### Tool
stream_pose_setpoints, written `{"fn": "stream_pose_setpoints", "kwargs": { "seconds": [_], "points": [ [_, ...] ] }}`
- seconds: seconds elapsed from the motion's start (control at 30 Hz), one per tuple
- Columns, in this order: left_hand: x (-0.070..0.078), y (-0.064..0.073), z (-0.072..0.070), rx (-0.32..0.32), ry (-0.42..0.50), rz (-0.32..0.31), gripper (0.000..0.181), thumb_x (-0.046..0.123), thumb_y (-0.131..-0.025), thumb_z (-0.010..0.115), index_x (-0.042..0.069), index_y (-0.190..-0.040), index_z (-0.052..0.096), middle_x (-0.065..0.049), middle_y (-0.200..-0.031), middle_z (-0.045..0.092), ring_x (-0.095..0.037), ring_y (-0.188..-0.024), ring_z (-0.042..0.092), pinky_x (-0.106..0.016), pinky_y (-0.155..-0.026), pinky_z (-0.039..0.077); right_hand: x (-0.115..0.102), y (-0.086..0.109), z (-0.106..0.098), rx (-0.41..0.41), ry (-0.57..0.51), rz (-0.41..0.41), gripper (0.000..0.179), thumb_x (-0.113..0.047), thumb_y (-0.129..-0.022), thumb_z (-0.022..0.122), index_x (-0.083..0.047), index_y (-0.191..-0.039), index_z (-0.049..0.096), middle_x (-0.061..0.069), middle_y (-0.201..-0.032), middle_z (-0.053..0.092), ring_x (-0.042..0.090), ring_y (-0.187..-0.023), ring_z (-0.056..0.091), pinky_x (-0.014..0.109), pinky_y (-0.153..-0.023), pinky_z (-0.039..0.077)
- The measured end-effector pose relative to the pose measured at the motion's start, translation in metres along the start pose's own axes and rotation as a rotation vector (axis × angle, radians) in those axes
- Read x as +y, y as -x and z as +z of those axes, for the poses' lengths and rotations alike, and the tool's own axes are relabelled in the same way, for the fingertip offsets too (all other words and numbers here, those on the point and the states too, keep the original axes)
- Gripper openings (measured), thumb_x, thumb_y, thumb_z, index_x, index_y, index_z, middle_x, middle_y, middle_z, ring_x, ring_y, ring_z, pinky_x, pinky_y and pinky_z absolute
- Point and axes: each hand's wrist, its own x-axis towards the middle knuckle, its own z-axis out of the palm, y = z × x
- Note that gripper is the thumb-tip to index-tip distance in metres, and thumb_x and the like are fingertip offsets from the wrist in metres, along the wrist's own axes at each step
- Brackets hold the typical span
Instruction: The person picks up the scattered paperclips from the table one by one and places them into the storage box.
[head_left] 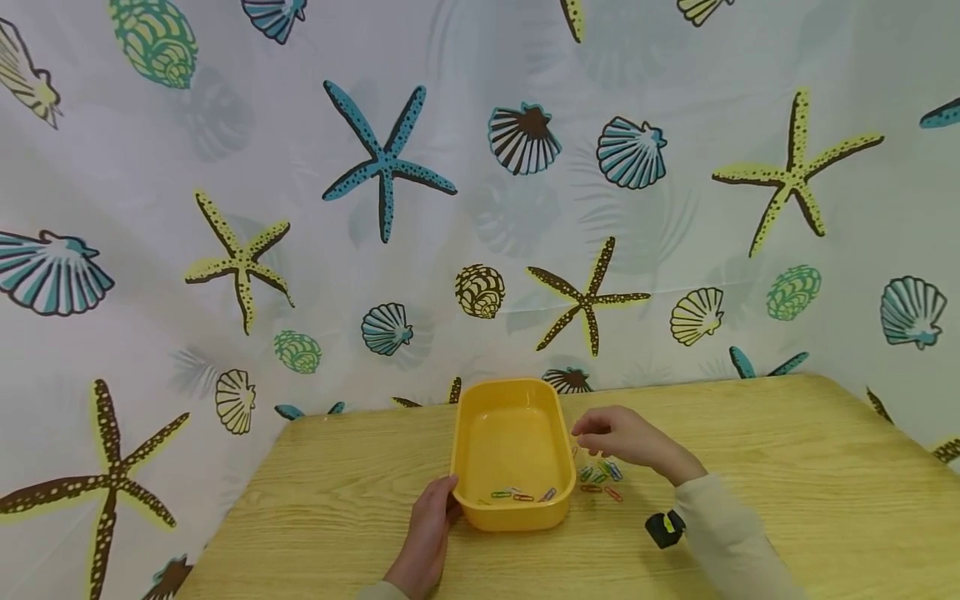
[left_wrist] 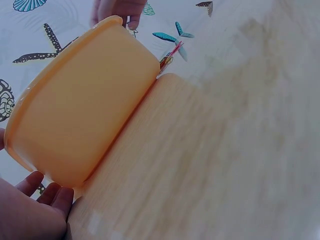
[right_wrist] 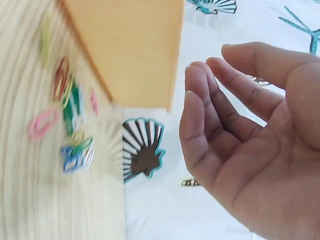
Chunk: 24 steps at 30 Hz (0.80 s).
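A yellow plastic tray [head_left: 513, 518] stands on the table, with several coloured paper clips [head_left: 522, 497] lying inside at its near end. My left hand [head_left: 429, 533] grips the tray's near left corner, thumb up at the rim and fingers against the outer wall. In the left wrist view those fingers [left_wrist: 54, 194] touch the wall low down. Just past the tray's right rim, my right hand [head_left: 621, 435] hovers with loosely bent fingers. The right wrist view shows nothing between its thumb and fingertips. Below it, more paper clips [head_left: 597, 473] lie in a loose heap on the table.
The wooden table [head_left: 337, 492] reaches back to a white curtain [head_left: 450, 217] printed with starfish and shells. A small black block [head_left: 665, 528] with a yellow-green patch shows beside the right sleeve [head_left: 731, 533].
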Motion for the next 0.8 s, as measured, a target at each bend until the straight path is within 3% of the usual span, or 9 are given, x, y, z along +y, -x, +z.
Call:
{"fn": "stream_pose_setpoints", "kwargs": {
  "seconds": [0.2, 0.4, 0.63, 0.8],
  "points": [
    [-0.001, 0.000, -0.001, -0.011, -0.001, 0.011, 0.047, 0.027, -0.102, 0.043, -0.010, -0.130, 0.043, -0.022, -0.132, 0.047, -0.031, -0.122, 0.046, -0.045, -0.105, 0.038, 0.017, 0.013, -0.008, 0.003, 0.058, 0.015, 0.016, -0.010, -0.093, 0.060, 0.003, -0.102, 0.065, 0.009, -0.083, 0.064, 0.026, -0.073, 0.058, 0.038, -0.063, 0.054],
    [-0.002, 0.000, -0.002, -0.025, -0.007, 0.003, 0.048, 0.029, -0.103, 0.042, -0.009, -0.131, 0.043, -0.020, -0.132, 0.048, -0.030, -0.121, 0.046, -0.044, -0.104, 0.039, 0.031, 0.028, -0.012, -0.003, 0.090, 0.035, 0.014, -0.006, -0.090, 0.061, 0.004, -0.098, 0.065, 0.005, -0.077, 0.062, 0.019, -0.066, 0.054, 0.028, -0.056, 0.048],
    [-0.001, -0.001, -0.001, -0.012, -0.014, -0.007, 0.048, 0.029, -0.102, 0.043, -0.009, -0.131, 0.043, -0.021, -0.133, 0.047, -0.030, -0.121, 0.046, -0.044, -0.103, 0.039, 0.041, 0.029, -0.008, 0.049, 0.186, 0.060, 0.006, -0.003, -0.085, 0.066, 0.001, -0.090, 0.067, -0.001, -0.076, 0.061, 0.012, -0.065, 0.049, 0.027, -0.056, 0.044],
    [-0.001, 0.000, -0.001, -0.007, -0.013, -0.013, 0.048, 0.029, -0.101, 0.044, -0.009, -0.131, 0.043, -0.021, -0.134, 0.046, -0.031, -0.122, 0.046, -0.045, -0.104, 0.038, 0.039, 0.028, 0.000, 0.019, 0.227, 0.071, 0.005, -0.003, -0.083, 0.069, 0.000, -0.087, 0.067, 0.000, -0.076, 0.060, 0.013, -0.065, 0.052, 0.029, -0.057, 0.046]
  ]
}}
